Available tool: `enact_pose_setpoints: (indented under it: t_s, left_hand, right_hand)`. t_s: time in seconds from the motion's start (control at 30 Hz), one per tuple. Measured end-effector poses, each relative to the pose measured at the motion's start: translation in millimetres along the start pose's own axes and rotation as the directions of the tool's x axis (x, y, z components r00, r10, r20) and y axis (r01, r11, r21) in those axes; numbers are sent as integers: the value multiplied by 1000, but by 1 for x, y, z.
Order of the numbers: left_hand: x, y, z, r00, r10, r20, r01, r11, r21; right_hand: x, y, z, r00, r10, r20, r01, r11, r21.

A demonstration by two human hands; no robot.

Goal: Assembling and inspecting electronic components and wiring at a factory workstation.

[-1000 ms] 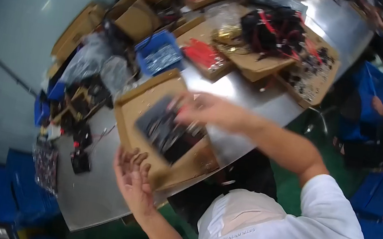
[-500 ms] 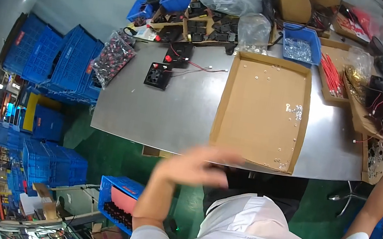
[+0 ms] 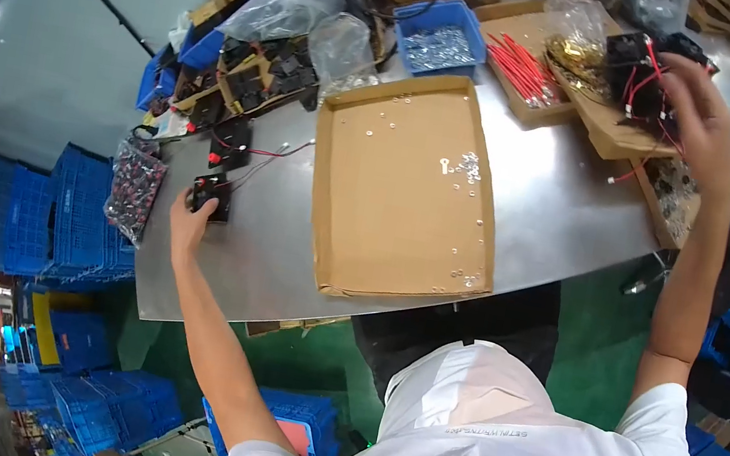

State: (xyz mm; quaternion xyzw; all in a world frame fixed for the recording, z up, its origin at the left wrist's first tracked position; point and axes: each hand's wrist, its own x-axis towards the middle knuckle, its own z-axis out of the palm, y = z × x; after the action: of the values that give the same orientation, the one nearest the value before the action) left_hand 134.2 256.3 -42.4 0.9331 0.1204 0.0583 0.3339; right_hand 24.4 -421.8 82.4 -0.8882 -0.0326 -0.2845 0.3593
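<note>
At the table's left, my left hand (image 3: 190, 223) grips a small black square fan (image 3: 219, 206) with thumb and fingers. Red and black leads run from the fan area, and another black part with a red knob (image 3: 227, 145) lies just beyond it. Over at the right, my right hand (image 3: 706, 140) is held above a pile of black fans with red wires (image 3: 627, 67). Its curved fingers are apart and reach to the pile's edge; part of the pile is hidden behind them. A white connector (image 3: 612, 181) hangs from one wire.
A shallow cardboard tray (image 3: 395, 219) with small metal nuts and washers stands between my hands. Behind it are a blue bin of metal parts (image 3: 441, 48) and a box of red tubes (image 3: 522, 71). A bag of parts (image 3: 135, 190) lies far left; blue crates (image 3: 87, 215) are stacked beside the table.
My left hand has moved from in front of the table's edge, forward and left, onto the black fan. The right hand has shifted over the wired pile. The whole view has turned.
</note>
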Motion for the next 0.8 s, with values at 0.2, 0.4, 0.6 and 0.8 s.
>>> enact_pose_setpoints:
  t_s: [0.2, 0.4, 0.6, 0.8]
  left_hand:
    - [-29, -17, -18, 955, -294, 47, 245, 687, -684]
    - [-62, 39, 7, 963, -270, 3, 5, 8, -1000]
    - [-38, 42, 48, 991, -74, -108, -99, 117, -988]
    - [-34, 54, 62, 919, -19, -395, -316, 563, -764]
  right_hand:
    - [-20, -36, 69, 965, -148, 218, 128, 987, 101]
    - [-7, -22, 140, 936, -132, 328, 115, 991, 70]
    - [-5, -13, 155, 951, -50, 304, 41, 998, 36]
    - [8, 5, 137, 975, 89, 204, -59, 987, -149]
